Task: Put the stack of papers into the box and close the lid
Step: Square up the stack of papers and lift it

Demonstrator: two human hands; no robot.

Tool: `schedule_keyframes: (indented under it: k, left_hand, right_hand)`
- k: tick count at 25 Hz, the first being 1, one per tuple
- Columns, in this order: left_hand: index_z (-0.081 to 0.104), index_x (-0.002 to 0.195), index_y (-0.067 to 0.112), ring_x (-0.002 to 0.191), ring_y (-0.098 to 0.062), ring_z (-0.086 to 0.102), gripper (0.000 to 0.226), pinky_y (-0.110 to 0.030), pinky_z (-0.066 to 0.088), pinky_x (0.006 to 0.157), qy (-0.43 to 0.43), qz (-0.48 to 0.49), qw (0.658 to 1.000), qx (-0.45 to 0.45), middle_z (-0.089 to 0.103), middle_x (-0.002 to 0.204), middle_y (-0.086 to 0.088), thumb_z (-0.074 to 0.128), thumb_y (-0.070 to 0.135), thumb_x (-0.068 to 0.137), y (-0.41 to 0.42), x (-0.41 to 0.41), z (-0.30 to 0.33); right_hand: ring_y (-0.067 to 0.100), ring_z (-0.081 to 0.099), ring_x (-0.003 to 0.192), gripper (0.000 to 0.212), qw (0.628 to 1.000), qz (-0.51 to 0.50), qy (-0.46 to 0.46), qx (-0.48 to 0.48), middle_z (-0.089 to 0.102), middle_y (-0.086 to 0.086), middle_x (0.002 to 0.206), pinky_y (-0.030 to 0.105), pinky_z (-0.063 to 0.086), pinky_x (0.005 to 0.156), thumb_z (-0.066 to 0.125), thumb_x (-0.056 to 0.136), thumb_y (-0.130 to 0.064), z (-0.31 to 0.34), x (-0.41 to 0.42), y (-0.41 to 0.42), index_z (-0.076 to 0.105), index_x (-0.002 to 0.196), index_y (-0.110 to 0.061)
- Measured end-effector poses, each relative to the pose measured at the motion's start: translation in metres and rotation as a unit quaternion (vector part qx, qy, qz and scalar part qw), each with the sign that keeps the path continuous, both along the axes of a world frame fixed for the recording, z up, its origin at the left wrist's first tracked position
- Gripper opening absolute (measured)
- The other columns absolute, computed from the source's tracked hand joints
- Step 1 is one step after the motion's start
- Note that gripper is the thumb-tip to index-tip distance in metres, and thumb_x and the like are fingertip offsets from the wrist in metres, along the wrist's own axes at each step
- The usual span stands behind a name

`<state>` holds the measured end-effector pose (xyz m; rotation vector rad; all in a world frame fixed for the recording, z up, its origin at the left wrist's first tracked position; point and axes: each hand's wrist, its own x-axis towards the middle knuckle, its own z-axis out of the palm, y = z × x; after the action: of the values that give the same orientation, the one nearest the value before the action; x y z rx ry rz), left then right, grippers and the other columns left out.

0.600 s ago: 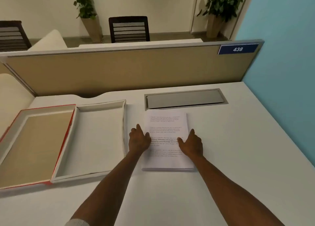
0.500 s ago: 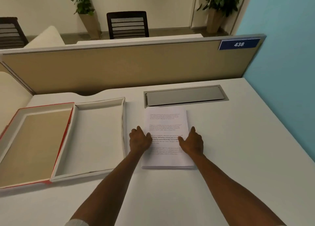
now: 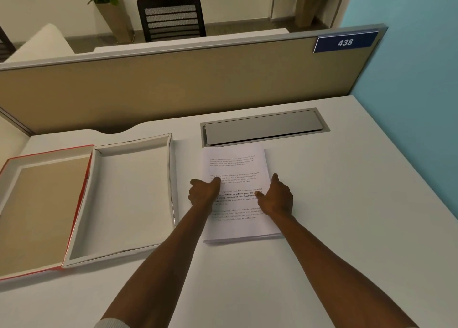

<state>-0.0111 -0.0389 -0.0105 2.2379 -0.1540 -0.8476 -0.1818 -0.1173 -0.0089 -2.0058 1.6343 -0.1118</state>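
Observation:
A stack of printed papers (image 3: 235, 164) lies flat on the white desk, just in front of the grey cable hatch. My left hand (image 3: 202, 194) grips its left edge, thumb on the top sheet and fingers curled down the side. My right hand (image 3: 277, 199) holds the right edge the same way. Left of the stack sits the open white box (image 3: 128, 199), with nothing in it. Its red-edged lid (image 3: 42, 208) is attached on the box's left side and lies open, inner side up.
A grey cable hatch (image 3: 262, 127) is set into the desk behind the papers. A tan partition (image 3: 173, 90) closes the back and a blue wall (image 3: 416, 104) the right. Bare desk surface (image 3: 347, 204) stretches to the right and toward me.
Both hands have slid outward from lying on the top sheet to the stack's side edges, fingers curling down. The stack has not moved.

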Motion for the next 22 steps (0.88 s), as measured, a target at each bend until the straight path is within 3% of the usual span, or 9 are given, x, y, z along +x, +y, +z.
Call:
schedule_keyframes:
  k: [5,11,14,16,18,22]
  left_hand:
    - [0.045,0.134,0.016,0.127,-0.036,0.048,0.071,-0.051,0.044,0.106,-0.013,-0.03,0.998,0.047,0.05,0.136,-0.013,0.069,0.056,0.081,-0.008,-0.001,0.001]
    - [0.035,0.14,0.017,0.106,-0.028,0.058,0.073,-0.047,0.052,0.093,0.056,-0.045,0.997,-0.03,0.055,0.136,-0.01,0.074,0.043,0.084,-0.011,0.001,0.014]
    - [0.029,0.147,0.013,0.117,-0.033,0.057,0.082,-0.044,0.05,0.094,0.101,-0.014,0.994,-0.037,0.052,0.137,-0.012,0.075,0.04,0.085,-0.006,0.017,0.017]
    - [0.04,0.142,0.008,0.12,-0.036,0.06,0.074,-0.05,0.051,0.103,0.138,0.02,0.989,-0.048,0.057,0.135,-0.014,0.076,0.038,0.084,-0.005,0.025,0.016]
    - [0.053,0.13,0.01,0.112,-0.036,0.066,0.057,-0.055,0.053,0.101,0.164,-0.009,0.983,-0.081,0.065,0.128,-0.016,0.075,0.037,0.085,-0.012,0.028,0.017]
    - [0.055,0.124,0.014,0.112,-0.037,0.065,0.044,-0.058,0.051,0.103,0.14,-0.059,0.984,-0.095,0.066,0.121,-0.012,0.066,0.043,0.092,-0.026,0.024,0.029]
  right_hand:
    - [0.036,0.049,0.136,0.089,1.0,0.0,-0.005,0.007,0.048,0.015,0.15,0.044,0.044,0.108,0.072,0.087,-0.041,-0.004,-0.001,-0.001,0.023,0.155,-0.009]
    - [0.037,0.048,0.136,0.089,1.0,0.002,-0.014,0.004,0.047,0.016,0.15,0.045,0.044,0.108,0.073,0.087,-0.039,-0.006,-0.002,-0.002,0.023,0.155,-0.008]
    - [0.036,0.049,0.135,0.089,1.0,-0.004,-0.023,0.003,0.048,0.017,0.149,0.045,0.045,0.107,0.073,0.087,-0.039,-0.01,-0.003,0.0,0.024,0.154,-0.007]
    - [0.036,0.049,0.135,0.089,1.0,-0.008,-0.024,0.005,0.048,0.016,0.149,0.044,0.046,0.106,0.073,0.087,-0.039,-0.01,-0.003,0.0,0.025,0.154,-0.007]
    - [0.035,0.048,0.136,0.089,0.999,-0.008,-0.037,0.01,0.047,0.015,0.15,0.044,0.045,0.107,0.073,0.087,-0.039,-0.01,-0.001,-0.005,0.025,0.155,-0.008]
    - [0.035,0.046,0.137,0.087,0.998,-0.016,-0.064,0.0,0.046,0.014,0.151,0.045,0.043,0.109,0.073,0.086,-0.039,-0.004,0.003,-0.014,0.028,0.154,-0.01]
